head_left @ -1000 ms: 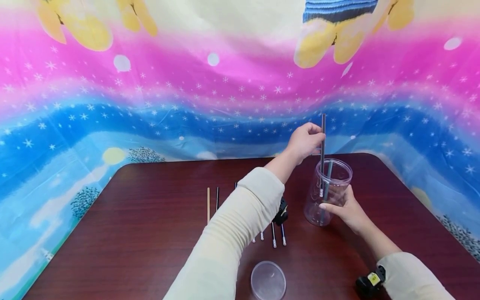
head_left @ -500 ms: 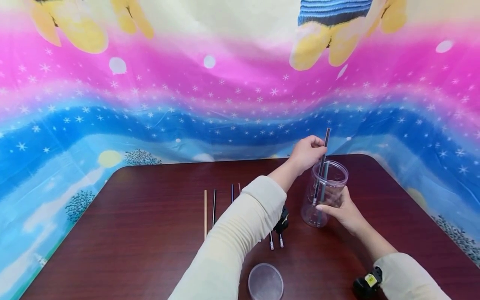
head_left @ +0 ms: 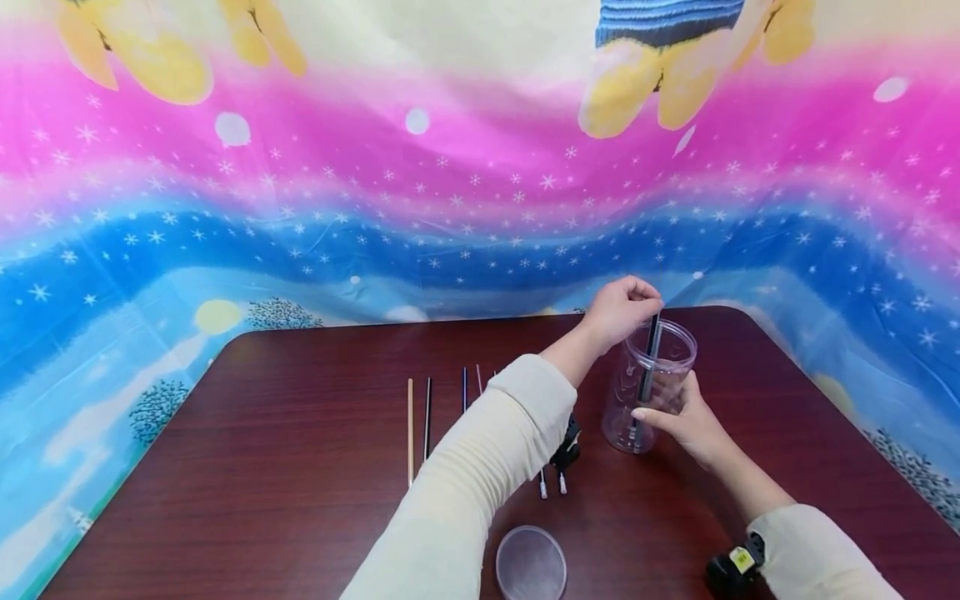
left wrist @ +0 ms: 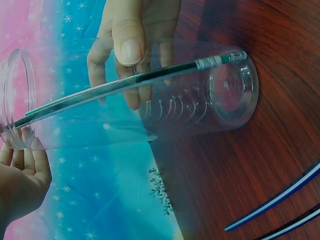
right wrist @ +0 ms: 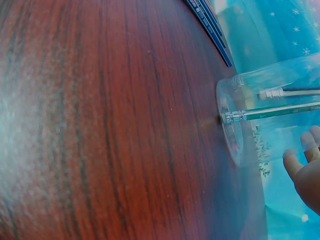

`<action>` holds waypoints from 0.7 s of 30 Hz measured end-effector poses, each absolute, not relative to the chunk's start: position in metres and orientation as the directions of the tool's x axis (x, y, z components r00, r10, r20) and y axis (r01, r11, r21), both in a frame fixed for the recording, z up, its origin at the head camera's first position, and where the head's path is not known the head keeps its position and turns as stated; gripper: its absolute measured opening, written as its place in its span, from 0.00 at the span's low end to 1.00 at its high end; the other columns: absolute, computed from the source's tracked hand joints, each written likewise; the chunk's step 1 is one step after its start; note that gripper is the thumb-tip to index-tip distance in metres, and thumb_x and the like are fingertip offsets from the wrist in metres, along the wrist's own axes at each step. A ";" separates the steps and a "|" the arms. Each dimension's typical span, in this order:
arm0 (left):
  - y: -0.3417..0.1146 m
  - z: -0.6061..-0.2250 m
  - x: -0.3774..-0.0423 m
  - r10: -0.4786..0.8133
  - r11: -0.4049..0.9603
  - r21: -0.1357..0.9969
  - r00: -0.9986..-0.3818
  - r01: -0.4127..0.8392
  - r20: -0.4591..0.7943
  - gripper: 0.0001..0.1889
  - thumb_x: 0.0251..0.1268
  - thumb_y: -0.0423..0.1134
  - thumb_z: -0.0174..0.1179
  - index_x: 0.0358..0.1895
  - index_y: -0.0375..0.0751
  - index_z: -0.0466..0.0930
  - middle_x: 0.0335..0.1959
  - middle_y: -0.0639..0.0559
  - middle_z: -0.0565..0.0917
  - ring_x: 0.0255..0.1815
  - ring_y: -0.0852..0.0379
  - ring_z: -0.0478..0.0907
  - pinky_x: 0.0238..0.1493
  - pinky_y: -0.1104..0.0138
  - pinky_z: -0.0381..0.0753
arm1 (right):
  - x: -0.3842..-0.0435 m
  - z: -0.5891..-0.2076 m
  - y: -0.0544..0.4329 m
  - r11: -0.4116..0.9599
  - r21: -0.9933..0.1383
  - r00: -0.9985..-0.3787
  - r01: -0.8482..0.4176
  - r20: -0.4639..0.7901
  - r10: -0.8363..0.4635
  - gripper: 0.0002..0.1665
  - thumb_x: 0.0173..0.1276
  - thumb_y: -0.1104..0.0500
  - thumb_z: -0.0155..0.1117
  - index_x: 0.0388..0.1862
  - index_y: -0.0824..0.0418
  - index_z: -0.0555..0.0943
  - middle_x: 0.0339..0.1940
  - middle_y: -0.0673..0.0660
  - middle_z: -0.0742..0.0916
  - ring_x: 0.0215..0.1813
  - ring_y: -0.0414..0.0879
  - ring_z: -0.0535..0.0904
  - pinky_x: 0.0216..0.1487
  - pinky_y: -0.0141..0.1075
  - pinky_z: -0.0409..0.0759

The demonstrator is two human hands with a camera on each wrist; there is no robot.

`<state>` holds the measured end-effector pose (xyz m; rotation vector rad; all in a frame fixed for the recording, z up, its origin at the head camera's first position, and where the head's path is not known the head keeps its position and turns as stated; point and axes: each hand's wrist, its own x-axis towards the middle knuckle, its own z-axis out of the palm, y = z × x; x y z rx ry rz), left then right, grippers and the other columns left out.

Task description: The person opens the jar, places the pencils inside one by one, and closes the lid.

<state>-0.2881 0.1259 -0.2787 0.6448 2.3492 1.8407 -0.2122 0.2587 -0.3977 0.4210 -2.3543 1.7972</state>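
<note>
My left hand [head_left: 618, 308] pinches the upper end of a dark pencil [head_left: 652, 340] at the mouth of a clear plastic jar [head_left: 617, 421]. Most of that pencil is inside the jar, eraser end down. A green pencil [right wrist: 282, 111] leans in the jar too, its eraser end at the bottom. In the right wrist view, the dark pencil's eraser end [right wrist: 272, 93] hangs a little above the jar's base. My right hand [head_left: 693, 421] grips the lower side of the jar, thumb in front. The jar stands upright on the table.
Several pencils lie on the brown table [head_left: 247, 450] left of the jar, among them a natural wood one [head_left: 410, 429] and a black one [head_left: 428, 417]. My left sleeve covers part of them. A round translucent lid [head_left: 531, 564] lies near the front edge.
The dark pencil has gone down into the jar, from standing well above the rim to mostly inside. My left hand has come down with it. My right hand keeps its grip on the jar.
</note>
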 end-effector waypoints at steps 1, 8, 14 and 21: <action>0.126 -0.279 -0.288 0.379 0.178 0.947 -0.907 0.268 0.186 0.03 0.55 0.36 0.57 0.32 0.43 0.76 0.25 0.57 0.75 0.26 0.65 0.73 0.28 0.76 0.73 | -0.212 -0.397 0.259 0.243 -0.919 -0.949 -0.311 0.287 -0.130 0.41 0.55 0.69 0.59 0.59 0.54 0.45 0.57 0.72 0.63 0.48 0.31 0.69 0.42 0.25 0.71; 0.126 -0.278 -0.288 0.370 0.184 0.942 -0.907 0.282 0.199 0.03 0.55 0.38 0.57 0.32 0.43 0.76 0.24 0.57 0.75 0.25 0.65 0.73 0.27 0.76 0.72 | -0.212 -0.396 0.257 0.253 -0.915 -0.948 -0.316 0.294 -0.119 0.41 0.54 0.70 0.59 0.58 0.54 0.46 0.57 0.71 0.64 0.48 0.34 0.69 0.41 0.24 0.71; 0.123 -0.280 -0.291 0.368 0.165 0.952 -0.912 0.257 0.182 0.03 0.55 0.37 0.57 0.32 0.43 0.76 0.25 0.56 0.75 0.29 0.61 0.75 0.26 0.75 0.73 | -0.212 -0.396 0.257 0.233 -0.914 -0.942 -0.332 0.313 -0.118 0.41 0.53 0.72 0.59 0.57 0.52 0.48 0.55 0.64 0.67 0.48 0.35 0.70 0.42 0.24 0.71; 0.113 -0.281 -0.292 0.365 0.148 0.959 -0.914 0.242 0.175 0.04 0.56 0.37 0.56 0.33 0.42 0.76 0.27 0.56 0.75 0.33 0.58 0.76 0.30 0.74 0.73 | -0.212 -0.399 0.259 0.196 -0.915 -0.935 -0.351 0.332 -0.124 0.40 0.53 0.73 0.59 0.57 0.52 0.49 0.52 0.55 0.70 0.46 0.37 0.72 0.42 0.25 0.71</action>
